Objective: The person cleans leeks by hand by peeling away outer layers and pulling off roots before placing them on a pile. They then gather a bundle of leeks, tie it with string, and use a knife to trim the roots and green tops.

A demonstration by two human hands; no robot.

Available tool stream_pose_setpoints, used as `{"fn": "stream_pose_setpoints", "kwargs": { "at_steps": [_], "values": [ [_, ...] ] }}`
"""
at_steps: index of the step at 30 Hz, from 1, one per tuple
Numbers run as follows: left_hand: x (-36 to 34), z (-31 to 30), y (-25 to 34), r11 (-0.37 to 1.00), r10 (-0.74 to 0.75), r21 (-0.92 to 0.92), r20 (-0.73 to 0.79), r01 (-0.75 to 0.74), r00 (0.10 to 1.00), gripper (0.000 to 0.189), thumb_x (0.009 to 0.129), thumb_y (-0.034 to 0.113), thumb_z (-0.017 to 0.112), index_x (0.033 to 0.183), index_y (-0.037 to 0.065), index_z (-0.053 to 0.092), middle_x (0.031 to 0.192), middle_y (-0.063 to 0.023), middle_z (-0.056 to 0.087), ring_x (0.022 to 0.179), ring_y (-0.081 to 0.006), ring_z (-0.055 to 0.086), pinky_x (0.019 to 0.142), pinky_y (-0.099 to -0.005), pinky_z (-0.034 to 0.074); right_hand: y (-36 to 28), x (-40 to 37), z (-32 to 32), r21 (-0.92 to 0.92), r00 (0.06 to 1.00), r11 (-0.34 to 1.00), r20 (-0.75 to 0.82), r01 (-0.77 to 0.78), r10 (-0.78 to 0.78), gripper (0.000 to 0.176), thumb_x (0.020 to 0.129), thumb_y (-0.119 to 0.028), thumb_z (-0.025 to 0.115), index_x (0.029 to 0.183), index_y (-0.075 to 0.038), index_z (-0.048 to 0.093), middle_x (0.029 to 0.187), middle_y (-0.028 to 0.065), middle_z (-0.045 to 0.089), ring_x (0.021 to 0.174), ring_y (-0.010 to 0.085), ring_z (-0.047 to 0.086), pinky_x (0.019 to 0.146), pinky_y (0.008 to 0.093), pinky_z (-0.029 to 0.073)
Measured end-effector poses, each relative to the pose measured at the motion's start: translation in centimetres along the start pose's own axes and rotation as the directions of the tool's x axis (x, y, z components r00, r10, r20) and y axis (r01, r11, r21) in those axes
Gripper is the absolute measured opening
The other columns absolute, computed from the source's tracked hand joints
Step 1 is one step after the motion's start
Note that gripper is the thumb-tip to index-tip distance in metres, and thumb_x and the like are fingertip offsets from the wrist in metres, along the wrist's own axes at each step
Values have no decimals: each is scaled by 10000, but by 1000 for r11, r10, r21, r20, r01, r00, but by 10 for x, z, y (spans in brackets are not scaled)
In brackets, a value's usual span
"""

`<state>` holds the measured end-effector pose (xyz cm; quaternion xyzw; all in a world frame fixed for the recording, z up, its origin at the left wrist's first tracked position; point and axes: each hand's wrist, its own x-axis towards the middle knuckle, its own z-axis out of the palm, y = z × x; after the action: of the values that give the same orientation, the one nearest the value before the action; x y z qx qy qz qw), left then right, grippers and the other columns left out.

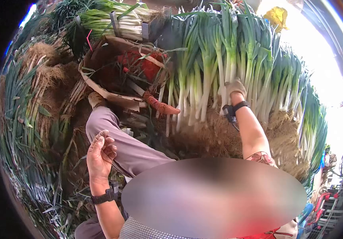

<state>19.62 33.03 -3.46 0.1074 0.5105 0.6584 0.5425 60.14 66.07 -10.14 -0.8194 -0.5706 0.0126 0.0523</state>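
My right hand (235,88), in a pale glove, reaches into a dense row of leeks (207,71) and is closed around white stalks in the upper middle. My left hand (103,150) is bare and raised above my bent leg. Its fingers are curled and a little apart, with nothing visible in them. Green leaves point up and away from me; brown roots (207,139) hang towards me below the white stalks. Dark straps with small devices circle both wrists.
A torn cardboard box (112,95) with red material inside stands left of the row, an orange-brown pointed thing (161,105) at its edge. More leeks (115,20) lie behind it. Piled leeks (24,115) cover the left side. A yellow bag (277,18) is at the upper right.
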Motion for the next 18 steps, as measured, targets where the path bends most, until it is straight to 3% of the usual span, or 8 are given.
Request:
{"fn": "stream_pose_setpoints", "kwargs": {
  "at_steps": [2,4,7,8,11,14,17,18],
  "values": [
    [1,1,1,1000,-11,-16,-8,11,1000,218,885,193,505,1049,67,574,778,-16,621,612,-113,594,537,-211,489,6,20,-9,-5,996,998,65,-62,62,487,759,-373,570,1129,-62,516,993,214,608,971,368,570,800,420,474],
    [2,-1,1,1000,-16,-15,-12,16,1000,215,885,192,504,1044,66,576,760,-13,618,601,-112,591,533,-210,491,12,24,-27,-79,996,997,-94,-19,12,463,795,-251,517,1179,4,467,1017,171,613,954,310,598,762,388,499],
    [4,-5,-1,1000,-7,7,-20,7,1000,222,886,201,503,1044,64,578,729,-8,607,569,-106,578,526,-214,493,25,31,-49,104,970,986,-195,-129,147,450,804,-252,506,1162,20,475,995,176,620,928,309,608,731,383,511],
    [5,-6,-4,1000,-2,0,-3,2,1000,234,884,208,507,1059,68,572,733,-1,606,570,-92,578,507,-203,486,23,29,-45,48,980,997,-187,-55,63,429,803,-246,507,1145,13,492,997,172,620,927,311,608,730,382,512],
    [8,-9,-7,999,30,-41,22,-30,999,258,882,219,511,1085,67,560,733,4,604,561,-77,575,475,-192,473,-4,18,-22,-159,964,962,-113,222,-241,374,798,-222,520,1113,-20,535,1045,167,606,958,320,594,744,408,509],
    [4,-9,-6,998,27,-60,15,-26,1000,258,890,210,499,1081,48,562,718,-15,605,545,-102,573,488,-217,474,-18,0,17,-36,995,996,-47,82,-84,421,752,-299,587,1085,-44,553,1059,232,578,995,373,559,839,428,456],
    [-1,-11,-3,998,40,-56,12,-39,999,266,893,192,483,1099,35,548,716,-28,605,546,-107,576,489,-223,479,-31,-14,1,-164,969,981,241,100,-59,447,727,-334,610,1041,-19,567,1048,254,576,1037,372,536,863,422,444],
    [-2,-13,-2,997,47,-55,9,-46,999,267,893,189,481,1100,32,546,715,-30,605,544,-108,575,488,-224,479,-26,-6,9,-35,980,994,174,103,-96,452,716,-336,620,1021,-6,571,1040,264,575,1034,381,535,865,427,440]
  ]
}}
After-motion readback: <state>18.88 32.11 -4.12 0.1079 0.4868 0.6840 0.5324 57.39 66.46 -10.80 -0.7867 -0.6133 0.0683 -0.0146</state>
